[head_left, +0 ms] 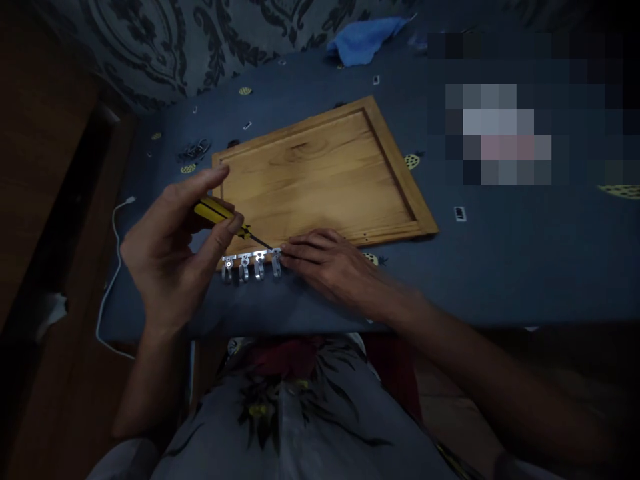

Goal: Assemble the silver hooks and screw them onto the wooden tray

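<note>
A framed wooden board [325, 173] lies flat on a dark blue cloth. Along its near edge hangs a row of several small silver metal hooks [250, 265]. My left hand [175, 247] is closed round a yellow-handled screwdriver [225, 218], whose dark shaft points down to the right, with its tip at the rightmost hook. My right hand [327, 260] rests on the board's near edge, fingers together, pressing at that same hook.
A crumpled blue rag [363, 40] lies at the back. Loose metal parts [195, 150] and small bits are scattered near the board's far left corner. A white cable [116, 267] runs down the left edge of the cloth. A patterned grey fabric hangs behind.
</note>
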### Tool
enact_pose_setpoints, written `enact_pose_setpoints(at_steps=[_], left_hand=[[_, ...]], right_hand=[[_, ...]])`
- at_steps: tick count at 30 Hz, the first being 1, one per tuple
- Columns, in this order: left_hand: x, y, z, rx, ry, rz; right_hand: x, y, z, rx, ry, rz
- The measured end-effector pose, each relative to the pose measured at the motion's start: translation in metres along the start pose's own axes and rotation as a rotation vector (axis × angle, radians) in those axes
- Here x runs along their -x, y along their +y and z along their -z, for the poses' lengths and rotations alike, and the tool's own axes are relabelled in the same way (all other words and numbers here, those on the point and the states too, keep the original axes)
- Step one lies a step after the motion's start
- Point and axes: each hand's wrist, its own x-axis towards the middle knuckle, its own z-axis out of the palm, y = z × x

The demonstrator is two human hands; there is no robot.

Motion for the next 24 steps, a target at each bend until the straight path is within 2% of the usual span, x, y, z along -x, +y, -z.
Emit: enact_pose_setpoints(at_steps=[4,10,24], left_hand=[[0.0023,0.0012,-0.0008,-0.026,-0.042,0.053],[0.0048,0.0012,-0.0052,-0.042,-0.034,0.056],[0.0073,0.0005,-0.0031,-0.085,-0.069,0.049]], right_hand=[[-0.0021,-0.0023,0.0036,0.015,-0.030,-0.017],[-0.0016,-0.0025,0.0021,0.021,-0.013,-0.017],[-0.0021,-0.0013,0.0005,0.011,0.009,0.003]])
